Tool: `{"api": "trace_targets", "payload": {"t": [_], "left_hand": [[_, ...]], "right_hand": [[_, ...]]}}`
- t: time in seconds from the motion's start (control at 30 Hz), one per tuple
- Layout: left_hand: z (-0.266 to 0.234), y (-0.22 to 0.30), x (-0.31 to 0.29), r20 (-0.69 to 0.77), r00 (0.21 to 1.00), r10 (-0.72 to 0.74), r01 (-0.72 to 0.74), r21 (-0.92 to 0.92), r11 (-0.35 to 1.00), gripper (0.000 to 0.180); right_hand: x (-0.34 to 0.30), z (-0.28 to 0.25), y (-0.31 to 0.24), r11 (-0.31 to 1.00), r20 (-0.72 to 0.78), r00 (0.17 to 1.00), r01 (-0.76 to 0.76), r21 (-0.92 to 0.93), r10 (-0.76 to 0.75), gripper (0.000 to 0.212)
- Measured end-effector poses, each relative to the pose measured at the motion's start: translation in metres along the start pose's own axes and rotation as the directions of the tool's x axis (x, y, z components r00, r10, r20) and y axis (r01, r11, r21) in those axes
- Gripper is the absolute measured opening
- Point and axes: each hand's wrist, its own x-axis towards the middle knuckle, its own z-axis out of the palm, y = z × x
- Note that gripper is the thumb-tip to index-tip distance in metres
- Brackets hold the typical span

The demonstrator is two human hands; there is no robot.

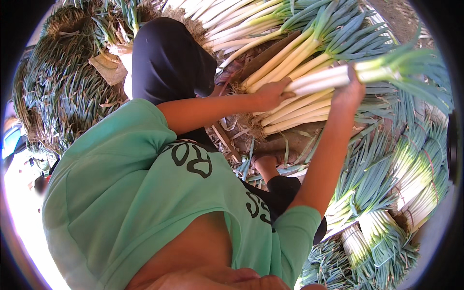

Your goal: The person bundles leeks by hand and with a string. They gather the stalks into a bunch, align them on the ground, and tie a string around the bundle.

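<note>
A bunch of long green onions (319, 82) with thick white stalks is held out in front of me, its green leaves pointing right. My right hand (350, 89) is wrapped around it where white turns to green. At the other end, my left hand (274, 95) closes on the root end of the white stalks; part of its fingers is hidden. Directly under the bunch lies a pile of yellowish-white green onions (295, 113) with roots still on, roots to the left and leaves to the right.
More white-stalked onions (241, 19) lie along the far side. Tied bundles (415, 169) rest at the right, and others (357, 241) at the lower right. A large heap of green leaves (63, 87) rises at the left, beside my bent knee (169, 58). A brown flat piece (270, 57) sits among the stalks.
</note>
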Motion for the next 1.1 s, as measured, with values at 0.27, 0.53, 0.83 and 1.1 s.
{"api": "trace_targets", "payload": {"t": [0.27,0.53,0.83,1.1], "left_hand": [[0.015,-0.087,0.014,0.209,0.926,-0.313,0.321,-0.002,0.947,0.063],[0.001,-0.076,0.017,0.288,0.906,-0.309,0.285,0.122,0.951,0.054],[-0.009,-0.129,0.084,-0.317,0.924,-0.215,0.313,0.304,0.900,0.059],[0.010,-0.124,0.080,-0.057,0.930,-0.363,0.368,0.133,0.920,0.108]], "right_hand": [[0.036,-0.026,0.119,0.068,0.049,0.977,0.065,-0.996,-0.207,0.055],[0.064,-0.026,0.126,-0.435,0.747,0.654,0.643,-0.630,-0.117,0.044],[0.083,-0.017,0.155,-0.387,0.731,0.668,0.643,-0.661,-0.139,0.053],[0.067,-0.035,0.133,-0.358,0.773,0.632,0.711,-0.605,-0.049,0.052]]}}
